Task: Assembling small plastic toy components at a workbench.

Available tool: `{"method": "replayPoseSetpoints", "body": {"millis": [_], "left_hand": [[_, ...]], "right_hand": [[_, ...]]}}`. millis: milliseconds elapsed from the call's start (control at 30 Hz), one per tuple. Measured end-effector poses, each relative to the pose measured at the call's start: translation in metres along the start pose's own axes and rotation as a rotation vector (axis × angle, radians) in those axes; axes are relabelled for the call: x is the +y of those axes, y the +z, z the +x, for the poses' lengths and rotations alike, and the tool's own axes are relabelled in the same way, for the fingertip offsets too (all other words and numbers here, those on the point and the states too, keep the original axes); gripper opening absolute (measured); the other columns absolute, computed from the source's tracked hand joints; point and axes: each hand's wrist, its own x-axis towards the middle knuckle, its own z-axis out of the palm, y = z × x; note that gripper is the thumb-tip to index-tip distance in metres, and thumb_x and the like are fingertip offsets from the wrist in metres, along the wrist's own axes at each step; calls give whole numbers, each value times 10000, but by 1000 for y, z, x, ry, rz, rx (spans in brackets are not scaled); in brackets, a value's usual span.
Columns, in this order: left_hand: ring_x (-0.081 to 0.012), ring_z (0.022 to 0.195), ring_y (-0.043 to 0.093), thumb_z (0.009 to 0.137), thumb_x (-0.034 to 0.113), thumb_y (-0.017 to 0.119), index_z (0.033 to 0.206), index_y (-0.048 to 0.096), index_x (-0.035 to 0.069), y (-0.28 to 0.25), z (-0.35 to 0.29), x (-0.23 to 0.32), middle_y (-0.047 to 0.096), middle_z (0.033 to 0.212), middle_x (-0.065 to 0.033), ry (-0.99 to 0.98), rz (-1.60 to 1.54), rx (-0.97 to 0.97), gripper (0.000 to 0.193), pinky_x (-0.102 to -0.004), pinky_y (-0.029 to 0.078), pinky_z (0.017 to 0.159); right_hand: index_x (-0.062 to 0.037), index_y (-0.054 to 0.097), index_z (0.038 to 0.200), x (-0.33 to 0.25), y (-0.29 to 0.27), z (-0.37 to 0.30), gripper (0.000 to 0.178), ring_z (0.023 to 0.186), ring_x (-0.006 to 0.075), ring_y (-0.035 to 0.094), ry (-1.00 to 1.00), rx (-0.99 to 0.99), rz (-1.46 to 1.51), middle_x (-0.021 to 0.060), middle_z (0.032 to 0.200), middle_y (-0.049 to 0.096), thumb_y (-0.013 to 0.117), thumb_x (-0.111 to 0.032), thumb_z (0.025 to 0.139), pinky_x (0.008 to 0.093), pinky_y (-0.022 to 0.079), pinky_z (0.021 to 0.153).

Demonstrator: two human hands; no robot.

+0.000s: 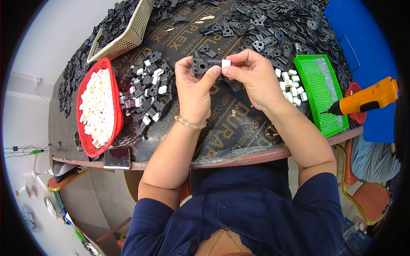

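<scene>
Over the middle of the table, my left hand (193, 91) grips a black plastic bracket (200, 65) with a round hole in its plate. The bracket's arm points to the right. At that end sits a small white plastic block (226, 63), pinched between the thumb and fingers of my right hand (255, 79). The block touches the bracket's tip; how far it goes on cannot be made out. Left of my left hand lies a heap of black brackets (164, 102), many with white ends. Loose white blocks (294, 90) lie right of my right hand.
A red basket (118, 106) of white pieces stands at left, a phone (117, 158) near the table edge. A green tray (314, 91) of small screws is at right, beside an orange power screwdriver (369, 98). Black parts (282, 25) pile up behind, near a beige crate (128, 40).
</scene>
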Motion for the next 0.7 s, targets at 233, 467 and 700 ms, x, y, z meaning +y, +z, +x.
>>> {"method": "replayPoseSetpoints", "body": {"millis": [233, 467, 700], "left_hand": [[-121, 775, 643, 874, 35, 748, 1164, 480, 58, -6, 5, 18, 653, 923, -44, -289, -168, -186, 395, -240, 510, 650], [-177, 986, 650, 896, 808, 340, 1308, 494, 119, -14, 5, -4, 652, 1112, -36, -479, -651, -339, 817, -335, 520, 820], [-251, 1166, 595, 972, 506, 524, 1298, 529, 96, -68, 18, -44, 629, 1234, -98, -477, -872, -201, 524, -448, 471, 1013]], "right_hand": [[-14, 508, 1362, -11, -12, 14, 633, 1072, 180, 604, -69, -234, -227, 143, 1305, 565, 783, -71, 795, 308, 496, 941], [30, 514, 1331, -26, 34, 44, 769, 1206, 229, 581, -190, -414, -428, 138, 1282, 619, 848, -241, 693, 357, 422, 1071], [6, 592, 1263, 36, 137, 77, 842, 1179, 346, 608, -392, -555, -1099, 219, 1177, 668, 875, -445, 610, 438, 464, 1032]]}}
